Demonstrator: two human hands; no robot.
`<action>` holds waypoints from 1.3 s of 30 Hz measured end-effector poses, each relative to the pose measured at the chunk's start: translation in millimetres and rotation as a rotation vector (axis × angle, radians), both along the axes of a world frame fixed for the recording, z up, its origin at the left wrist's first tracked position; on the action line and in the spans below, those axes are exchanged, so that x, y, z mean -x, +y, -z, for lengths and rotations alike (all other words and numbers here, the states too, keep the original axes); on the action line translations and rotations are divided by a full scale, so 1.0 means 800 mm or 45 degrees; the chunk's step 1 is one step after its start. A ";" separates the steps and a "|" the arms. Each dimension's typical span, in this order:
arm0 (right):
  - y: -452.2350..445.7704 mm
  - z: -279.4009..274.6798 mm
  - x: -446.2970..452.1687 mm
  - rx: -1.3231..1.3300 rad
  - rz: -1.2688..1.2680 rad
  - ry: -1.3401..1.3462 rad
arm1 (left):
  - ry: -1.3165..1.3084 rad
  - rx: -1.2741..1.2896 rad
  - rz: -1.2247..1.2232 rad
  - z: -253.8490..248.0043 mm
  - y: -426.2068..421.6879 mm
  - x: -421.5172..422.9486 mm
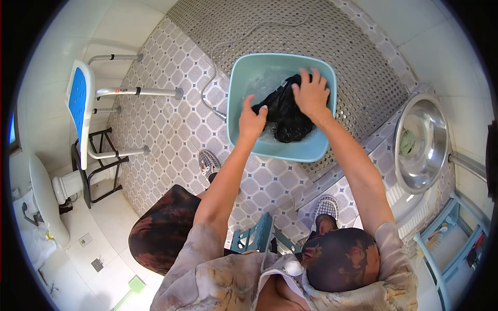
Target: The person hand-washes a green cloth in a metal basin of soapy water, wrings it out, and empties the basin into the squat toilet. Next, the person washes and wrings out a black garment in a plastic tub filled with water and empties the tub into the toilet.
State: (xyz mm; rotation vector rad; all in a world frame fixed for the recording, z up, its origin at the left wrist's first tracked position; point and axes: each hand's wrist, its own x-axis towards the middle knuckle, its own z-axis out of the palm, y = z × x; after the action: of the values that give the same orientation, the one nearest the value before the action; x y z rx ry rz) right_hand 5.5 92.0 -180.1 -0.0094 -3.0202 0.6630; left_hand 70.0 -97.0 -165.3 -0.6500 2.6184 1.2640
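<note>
A light blue-green plastic basin (239, 72) stands in front of me with water and some suds in it. Inside lies a wet, bunched black cloth (291, 115), which looks like a garment; its kind cannot be made out. My left hand (252, 123) is at the cloth's left end, thumb and fingers apart, with the cloth's edge between them. Over the cloth's upper right part rests my right hand (312, 94), its fingers spread. The parts of the cloth under my palm and under the water are hidden.
On the right, a steel bowl (434, 116) holds a small green cloth (406, 142). A grey hose (208, 85) runs along the perforated mat (363, 67) and tiled floor. At left stands a shower chair (78, 103); a blue rack (451, 249) is at lower right.
</note>
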 end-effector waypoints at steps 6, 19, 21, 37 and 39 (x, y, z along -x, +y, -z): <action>-0.025 0.036 -0.035 -0.347 -0.459 -0.214 | -0.137 0.738 0.471 0.078 0.034 0.001; -0.024 -0.011 -0.030 0.870 -0.374 -0.378 | -0.566 -1.398 -0.711 0.032 0.017 -0.010; -0.046 -0.065 -0.076 0.804 -0.466 -0.258 | -0.422 -1.650 -0.393 0.049 0.001 -0.018; -0.030 0.010 -0.051 0.372 -0.017 -0.401 | -0.373 -1.828 -0.586 0.047 0.076 -0.041; -0.024 -0.005 -0.051 0.373 -0.022 -0.435 | -0.374 -1.914 -0.646 0.026 0.084 -0.023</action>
State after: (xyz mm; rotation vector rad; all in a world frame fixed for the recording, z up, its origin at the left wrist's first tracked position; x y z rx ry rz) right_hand 46.6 72.5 -176.2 -0.1201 -3.2052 1.2142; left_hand 88.7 -30.2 -186.2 -0.9685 0.7232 2.4086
